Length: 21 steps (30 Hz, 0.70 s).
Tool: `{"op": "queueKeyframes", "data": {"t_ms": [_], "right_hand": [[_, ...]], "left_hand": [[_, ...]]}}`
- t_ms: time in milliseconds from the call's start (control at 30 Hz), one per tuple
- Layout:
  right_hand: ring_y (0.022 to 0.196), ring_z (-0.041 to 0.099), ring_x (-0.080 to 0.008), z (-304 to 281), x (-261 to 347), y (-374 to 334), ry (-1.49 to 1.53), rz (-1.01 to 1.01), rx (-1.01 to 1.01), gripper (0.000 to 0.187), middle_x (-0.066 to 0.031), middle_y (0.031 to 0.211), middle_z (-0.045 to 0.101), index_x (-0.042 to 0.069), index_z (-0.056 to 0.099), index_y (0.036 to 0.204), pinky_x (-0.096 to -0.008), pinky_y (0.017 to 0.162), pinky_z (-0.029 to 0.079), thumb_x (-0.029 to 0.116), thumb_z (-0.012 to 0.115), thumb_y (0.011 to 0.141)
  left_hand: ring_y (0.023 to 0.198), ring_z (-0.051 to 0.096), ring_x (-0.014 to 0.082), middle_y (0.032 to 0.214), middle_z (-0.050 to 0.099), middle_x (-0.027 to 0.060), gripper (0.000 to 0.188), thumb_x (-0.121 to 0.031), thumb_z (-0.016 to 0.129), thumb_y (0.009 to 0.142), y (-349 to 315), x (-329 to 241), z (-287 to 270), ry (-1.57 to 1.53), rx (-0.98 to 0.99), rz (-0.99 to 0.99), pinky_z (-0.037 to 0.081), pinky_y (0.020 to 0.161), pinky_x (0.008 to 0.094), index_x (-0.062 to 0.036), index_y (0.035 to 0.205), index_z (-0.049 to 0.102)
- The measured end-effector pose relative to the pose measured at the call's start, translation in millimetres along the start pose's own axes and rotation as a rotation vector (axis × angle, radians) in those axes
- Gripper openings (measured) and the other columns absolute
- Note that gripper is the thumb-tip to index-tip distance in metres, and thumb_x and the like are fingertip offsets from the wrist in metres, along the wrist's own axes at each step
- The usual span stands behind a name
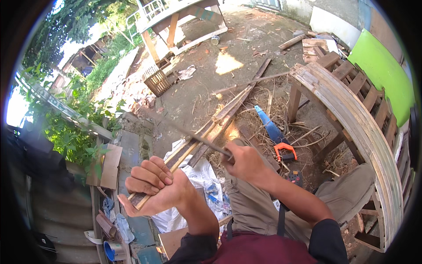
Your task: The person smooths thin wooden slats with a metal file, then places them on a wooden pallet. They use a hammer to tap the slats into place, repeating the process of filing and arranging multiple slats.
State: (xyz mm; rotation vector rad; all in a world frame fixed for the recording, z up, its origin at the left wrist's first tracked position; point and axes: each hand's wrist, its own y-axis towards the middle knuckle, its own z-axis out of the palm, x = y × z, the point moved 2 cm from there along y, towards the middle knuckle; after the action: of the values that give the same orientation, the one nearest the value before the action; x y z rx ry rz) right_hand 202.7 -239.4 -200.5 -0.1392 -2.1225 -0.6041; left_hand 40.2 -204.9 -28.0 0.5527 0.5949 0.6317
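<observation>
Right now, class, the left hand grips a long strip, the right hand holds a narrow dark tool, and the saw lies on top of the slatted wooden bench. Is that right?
Not quite: the saw lies on the ground, as the head view shows. The left hand does grip the long strip, and the right hand holds the narrow dark tool.

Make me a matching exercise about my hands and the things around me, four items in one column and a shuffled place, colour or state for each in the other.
1. Left hand
2. Right hand
3. Saw
4. Slatted crate

A. Blue, with an orange and black handle
B. Closed on a long, narrow tool
C. Farther off, ahead and to the left
D. Curled around a long pale strip

Pairs: 1-D, 2-B, 3-A, 4-C
</observation>
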Motion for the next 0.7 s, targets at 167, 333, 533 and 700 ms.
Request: {"op": "queueKeyframes", "data": {"t_ms": [167, 333, 533, 700], "right_hand": [[0.067, 0.073, -0.0365, -6.3, -85.0, -2.1, -0.174, 0.204, -0.061, 0.023, -0.0191, 0.072, 0.071, -0.001, 0.063, 0.092, -0.0449, 0.064, 0.059, 0.022, 0.068, 0.092], [0.069, 0.071, -0.0413, -0.5, 7.4, -18.5, 0.057, 0.023, -0.054, 0.021, -0.0208, 0.069, 0.069, 0.002, 0.062, 0.095, -0.0505, 0.064, 0.057, 0.021, 0.069, 0.09], [0.063, 0.069, -0.0397, -6.1, 71.0, -25.9, 0.109, -0.123, -0.039, 0.024, -0.0182, 0.063, 0.066, -0.001, 0.061, 0.095, -0.0455, 0.06, 0.055, 0.02, 0.072, 0.091], [0.066, 0.069, -0.0405, -17.9, 42.2, -10.0, -0.021, 0.145, 0.048, 0.026, -0.02, 0.068, 0.067, 0.001, 0.058, 0.098, -0.0461, 0.059, 0.055, 0.016, 0.075, 0.086]], "left_hand": [[0.034, 0.019, 0.0103, 0.044, 0.024, -0.0006, 0.058, -0.052, 0.035, 0.099, 3.3, -10.2, 9.0, -0.011, 0.027, -0.005, 0.019, 0.037, 0.0242, -0.0177, 0.053, 0.026], [0.035, 0.019, 0.0112, 0.045, 0.025, -0.0001, 0.058, -0.052, 0.037, 0.098, 5.7, 8.9, -5.7, -0.058, -0.044, -0.023, 0.018, 0.037, 0.0251, -0.0172, 0.053, 0.027], [0.037, 0.02, 0.012, 0.046, 0.025, 0.0002, 0.057, -0.049, 0.038, 0.099, -9.8, 17.5, -2.6, 0.017, -0.113, 0.016, 0.019, 0.039, 0.0266, -0.0167, 0.054, 0.026], [0.043, 0.022, 0.0119, 0.049, 0.024, -0.0003, 0.053, -0.044, 0.038, 0.1, -14.7, 14.8, -4.7, 0.046, 0.006, 0.023, 0.025, 0.045, 0.0269, -0.0175, 0.055, 0.026]]}}
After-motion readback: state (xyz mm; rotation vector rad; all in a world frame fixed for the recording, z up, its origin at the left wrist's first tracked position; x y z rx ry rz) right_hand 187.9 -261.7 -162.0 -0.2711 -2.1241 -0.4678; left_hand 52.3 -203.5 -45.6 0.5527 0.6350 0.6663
